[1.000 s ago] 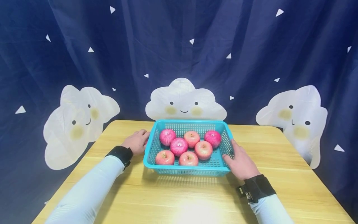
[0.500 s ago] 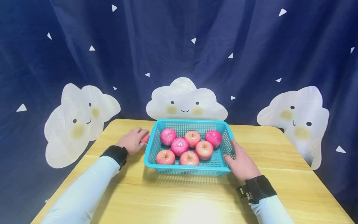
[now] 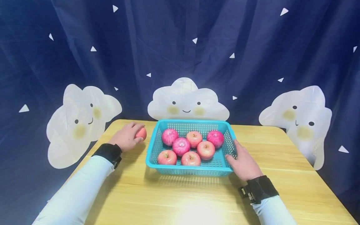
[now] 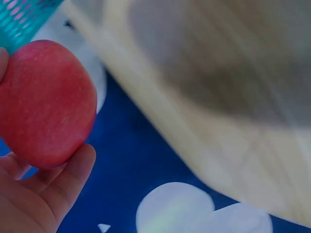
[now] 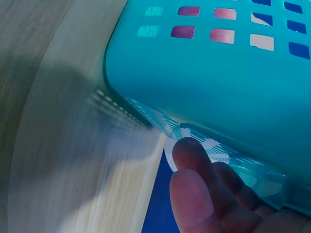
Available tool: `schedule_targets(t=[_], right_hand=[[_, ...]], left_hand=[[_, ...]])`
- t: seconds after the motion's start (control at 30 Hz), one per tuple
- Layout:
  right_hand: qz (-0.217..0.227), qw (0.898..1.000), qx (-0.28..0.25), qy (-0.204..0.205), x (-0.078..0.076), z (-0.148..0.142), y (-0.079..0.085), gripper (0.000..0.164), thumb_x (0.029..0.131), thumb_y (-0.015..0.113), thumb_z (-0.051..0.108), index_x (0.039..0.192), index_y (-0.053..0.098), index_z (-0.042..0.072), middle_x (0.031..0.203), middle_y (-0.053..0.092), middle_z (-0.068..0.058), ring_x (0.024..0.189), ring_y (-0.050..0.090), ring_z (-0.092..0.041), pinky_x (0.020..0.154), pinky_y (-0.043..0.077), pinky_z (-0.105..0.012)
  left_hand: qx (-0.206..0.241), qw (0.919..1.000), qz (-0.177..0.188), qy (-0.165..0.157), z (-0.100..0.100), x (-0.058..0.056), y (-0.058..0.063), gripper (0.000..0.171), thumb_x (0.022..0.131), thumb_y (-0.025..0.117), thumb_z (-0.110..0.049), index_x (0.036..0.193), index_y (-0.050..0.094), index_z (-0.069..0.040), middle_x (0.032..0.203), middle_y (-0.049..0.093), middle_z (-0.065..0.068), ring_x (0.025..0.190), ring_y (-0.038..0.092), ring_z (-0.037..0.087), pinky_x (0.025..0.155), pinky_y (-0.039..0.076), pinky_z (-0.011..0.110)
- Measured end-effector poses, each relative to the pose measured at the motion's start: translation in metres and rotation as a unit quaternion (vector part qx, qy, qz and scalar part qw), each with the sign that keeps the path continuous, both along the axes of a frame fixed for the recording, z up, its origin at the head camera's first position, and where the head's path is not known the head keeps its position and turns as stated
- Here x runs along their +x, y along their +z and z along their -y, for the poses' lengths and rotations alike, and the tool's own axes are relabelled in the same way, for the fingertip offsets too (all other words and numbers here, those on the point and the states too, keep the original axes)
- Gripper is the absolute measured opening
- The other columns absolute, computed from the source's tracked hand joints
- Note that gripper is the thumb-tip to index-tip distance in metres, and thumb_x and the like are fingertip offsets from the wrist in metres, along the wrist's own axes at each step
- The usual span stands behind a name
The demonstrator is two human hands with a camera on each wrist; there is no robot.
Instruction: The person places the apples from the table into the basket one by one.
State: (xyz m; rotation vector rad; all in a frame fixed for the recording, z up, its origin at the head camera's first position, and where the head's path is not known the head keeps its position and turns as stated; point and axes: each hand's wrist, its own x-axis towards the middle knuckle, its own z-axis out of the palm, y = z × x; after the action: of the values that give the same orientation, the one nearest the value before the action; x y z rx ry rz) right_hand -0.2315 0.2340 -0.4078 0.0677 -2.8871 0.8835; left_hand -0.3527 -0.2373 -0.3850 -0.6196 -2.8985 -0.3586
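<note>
A reddish apple (image 3: 141, 133) is held in my left hand (image 3: 126, 136), just left of the basket. The left wrist view shows the fingers (image 4: 73, 177) curled along the underside of this red apple (image 4: 48, 102). At the right end of the blue-green plastic basket (image 3: 191, 167), my right hand (image 3: 245, 164) grips the side, with the thumb at the rim and the other fingers along the outside. Several apples lie inside, some pale red like this apple (image 3: 190, 159), others deep pink and streaked like this apple (image 3: 181, 146).
The basket stands toward the far edge of a light wooden table (image 3: 180, 193). Behind the table hangs a dark blue curtain (image 3: 168, 37) printed with white clouds and small triangles. A bright glare lies on the wood near the front.
My left hand has moved left, away from the basket's side, and the apple in it has come into clearer view. The right hand and the basket have stayed in place.
</note>
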Motion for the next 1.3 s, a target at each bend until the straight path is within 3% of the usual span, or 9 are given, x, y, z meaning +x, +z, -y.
schedule_targets(t=[0.2, 0.37, 0.53, 0.8, 0.97, 1.1, 1.3], right_hand=[[-0.004, 1.0, 0.002, 0.0, 0.001, 0.0, 0.001, 0.079, 0.101, 0.052, 0.035, 0.159, 0.017, -0.005, 0.149, 0.039, -0.036, 0.134, 0.043, -0.05, 0.104, 0.038, -0.066], [-0.007, 1.0, 0.003, 0.003, 0.002, 0.001, 0.002, 0.079, 0.101, 0.052, 0.035, 0.159, 0.017, -0.005, 0.149, 0.038, -0.036, 0.135, 0.043, -0.05, 0.105, 0.038, -0.065], [-0.007, 1.0, 0.0, 0.004, 0.002, 0.0, 0.002, 0.079, 0.101, 0.052, 0.035, 0.159, 0.017, -0.005, 0.149, 0.038, -0.036, 0.135, 0.043, -0.05, 0.105, 0.038, -0.066], [-0.012, 1.0, -0.003, 0.008, 0.002, 0.0, 0.002, 0.077, 0.101, 0.052, 0.034, 0.158, 0.018, -0.006, 0.148, 0.04, -0.037, 0.134, 0.043, -0.05, 0.105, 0.038, -0.066], [-0.014, 1.0, -0.005, 0.004, 0.002, -0.002, 0.001, 0.077, 0.103, 0.049, 0.036, 0.158, 0.017, -0.006, 0.148, 0.039, -0.038, 0.134, 0.043, -0.05, 0.105, 0.037, -0.065], [-0.014, 1.0, -0.001, 0.0, 0.004, -0.001, 0.0, 0.08, 0.105, 0.043, 0.048, 0.159, 0.017, -0.005, 0.148, 0.04, -0.037, 0.134, 0.043, -0.051, 0.105, 0.039, -0.065], [-0.014, 1.0, -0.009, 0.0, 0.007, 0.0, 0.001, 0.084, 0.105, 0.033, 0.059, 0.159, 0.018, -0.005, 0.15, 0.038, -0.037, 0.136, 0.04, -0.052, 0.106, 0.037, -0.065]], left_hand=[[0.015, 0.9991, -0.025, -0.03, -0.008, 0.008, 0.035, 0.059, 0.091, 0.071, -0.028, 0.144, 0.051, -0.012, 0.134, 0.05, 0.016, 0.116, 0.052, 0.039, 0.094, 0.049, 0.056], [0.008, 0.9976, -0.044, -0.054, -0.02, 0.017, 0.066, 0.057, 0.091, 0.072, -0.031, 0.143, 0.054, -0.017, 0.135, 0.051, 0.012, 0.117, 0.051, 0.034, 0.087, 0.054, 0.053], [-0.007, 0.9949, -0.059, -0.081, -0.04, 0.023, 0.087, 0.057, 0.09, 0.074, -0.033, 0.142, 0.055, -0.021, 0.135, 0.051, 0.009, 0.115, 0.052, 0.031, 0.084, 0.055, 0.051], [-0.027, 0.9838, -0.096, -0.149, -0.075, 0.032, 0.098, 0.06, 0.086, 0.079, -0.029, 0.141, 0.055, -0.021, 0.134, 0.051, 0.008, 0.113, 0.052, 0.029, 0.083, 0.056, 0.049], [-0.036, 0.972, -0.105, -0.207, -0.105, 0.036, 0.104, 0.06, 0.088, 0.078, -0.027, 0.142, 0.055, -0.02, 0.138, 0.051, 0.008, 0.12, 0.051, 0.029, 0.093, 0.053, 0.049], [-0.035, 0.9617, -0.101, -0.253, -0.131, 0.04, 0.106, 0.061, 0.086, 0.078, -0.025, 0.142, 0.055, -0.019, 0.138, 0.051, 0.007, 0.123, 0.05, 0.026, 0.102, 0.047, 0.045], [-0.041, 0.943, -0.101, -0.315, -0.167, 0.05, 0.105, 0.058, 0.085, 0.076, -0.023, 0.139, 0.057, -0.02, 0.136, 0.051, 0.003, 0.117, 0.05, 0.02, 0.095, 0.049, 0.037]])
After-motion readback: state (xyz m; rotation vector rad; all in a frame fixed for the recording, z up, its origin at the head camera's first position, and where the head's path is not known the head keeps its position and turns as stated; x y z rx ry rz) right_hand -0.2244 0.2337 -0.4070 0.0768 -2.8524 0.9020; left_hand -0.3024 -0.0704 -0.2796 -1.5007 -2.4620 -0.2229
